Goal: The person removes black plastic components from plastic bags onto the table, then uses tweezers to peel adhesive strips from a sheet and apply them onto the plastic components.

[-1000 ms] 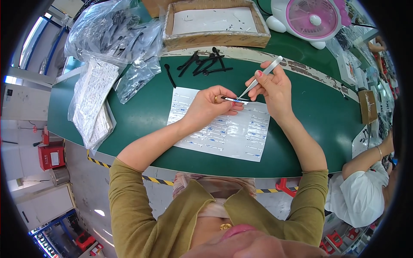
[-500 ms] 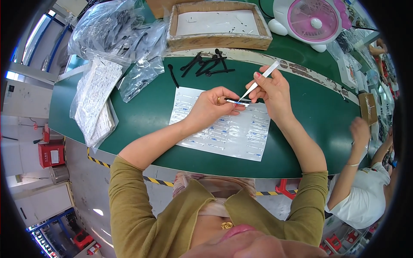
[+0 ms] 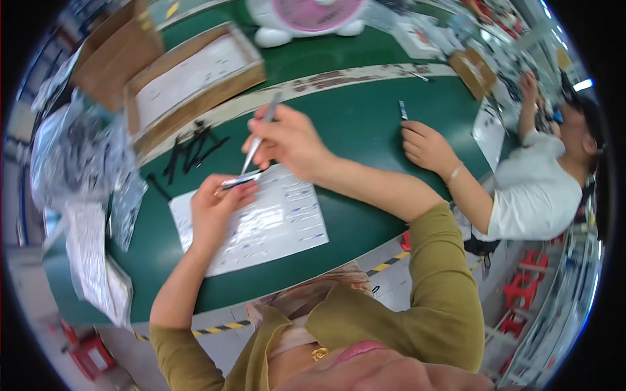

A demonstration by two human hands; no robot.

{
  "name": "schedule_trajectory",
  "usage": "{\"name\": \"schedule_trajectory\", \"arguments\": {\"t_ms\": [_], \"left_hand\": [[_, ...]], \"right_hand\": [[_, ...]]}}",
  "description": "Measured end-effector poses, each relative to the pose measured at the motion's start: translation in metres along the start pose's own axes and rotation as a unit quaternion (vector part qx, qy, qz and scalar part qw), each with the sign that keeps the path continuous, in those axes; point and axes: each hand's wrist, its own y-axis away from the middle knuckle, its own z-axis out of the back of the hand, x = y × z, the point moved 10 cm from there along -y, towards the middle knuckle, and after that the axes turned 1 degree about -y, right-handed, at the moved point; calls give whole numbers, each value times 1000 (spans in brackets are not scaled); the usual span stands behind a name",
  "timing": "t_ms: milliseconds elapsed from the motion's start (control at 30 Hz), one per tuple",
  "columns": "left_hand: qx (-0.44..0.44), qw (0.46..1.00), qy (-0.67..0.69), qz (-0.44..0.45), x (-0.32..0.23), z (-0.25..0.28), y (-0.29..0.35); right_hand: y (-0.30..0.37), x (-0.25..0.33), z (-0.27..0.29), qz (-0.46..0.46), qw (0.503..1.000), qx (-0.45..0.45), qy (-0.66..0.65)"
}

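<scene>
My left hand (image 3: 214,207) pinches a small black strip-shaped part (image 3: 240,183) above the sheet. In my right hand (image 3: 290,140) is a pair of slim pale tweezers (image 3: 252,154), slanting down so the tip meets or nearly meets the black part. Motion blurs the exact contact. Below my hands lies a glossy white sheet (image 3: 267,240) bearing rows of small strips with blue marks. Several thin black parts (image 3: 194,151) lie in a loose pile beyond it, to the left.
A shallow cardboard tray (image 3: 259,70) stands at the far left, beside a taller carton (image 3: 114,65). Clear plastic bags (image 3: 72,156) crowd the left edge. The pink-and-white fan (image 3: 316,16) is at the back. At right, a co-worker's hand (image 3: 427,148) holds a small piece over the green table (image 3: 365,130).
The view has swung to the right, so the table and my hands appear further left. My hands keep the black part and the tweezers. The co-worker's arm shows more fully, reaching onto the table.
</scene>
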Motion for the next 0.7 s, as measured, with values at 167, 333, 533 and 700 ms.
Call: {"name": "schedule_trajectory", "arguments": {"t_ms": [167, 333, 533, 700], "left_hand": [[-19, 1000, 6, -19, -1, 2, 1], [-15, 999, 17, -40, -2, 4, 0], [-24, 998, 19, -55, -7, 8, 1], [-34, 998, 36, -45, -5, 10, 2]], "right_hand": [[9, 1, -5, -10, 998, 41, -39], [10, -8, 0, -26, 995, 47, -80], [10, -21, 0, -54, 992, 53, -100], [13, -22, 2, -50, 993, 55, -97]]}}
